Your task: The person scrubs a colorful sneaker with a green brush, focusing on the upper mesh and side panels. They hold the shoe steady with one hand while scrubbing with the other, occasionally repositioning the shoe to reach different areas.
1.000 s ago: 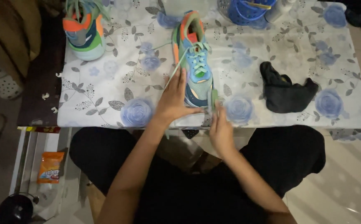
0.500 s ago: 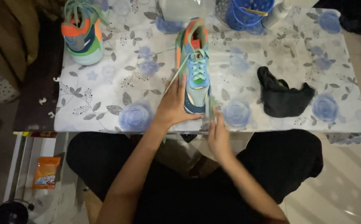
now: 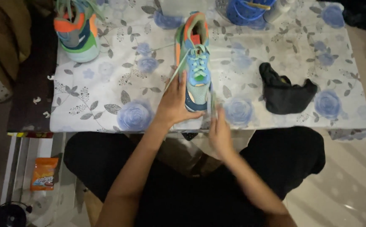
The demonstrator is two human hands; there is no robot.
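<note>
A multicoloured running shoe with blue, green and orange panels and pale green laces (image 3: 196, 63) lies lengthwise on the worktop (image 3: 107, 101), which is covered by a white cloth printed with blue roses and grey leaves; the shoe's toe points toward the person at the near edge. The left hand (image 3: 175, 103) rests flat against the shoe's left side near the toe, its fingers (image 3: 179, 84) spread and laid along the sole, pressing rather than gripping. The right hand (image 3: 218, 130) sits just off the near right corner of the toe, its fingers pinched narrowly on one pale green lace end (image 3: 211, 101) that runs up beside the shoe. A second shoe of matching colours (image 3: 76, 29) stands at the far left corner. A crumpled black cloth (image 3: 286, 94) lies to the right, well apart. A blue perforated basket (image 3: 246, 10) sits at the far edge. An orange packet (image 3: 44, 173) lies on the floor at left.
</note>
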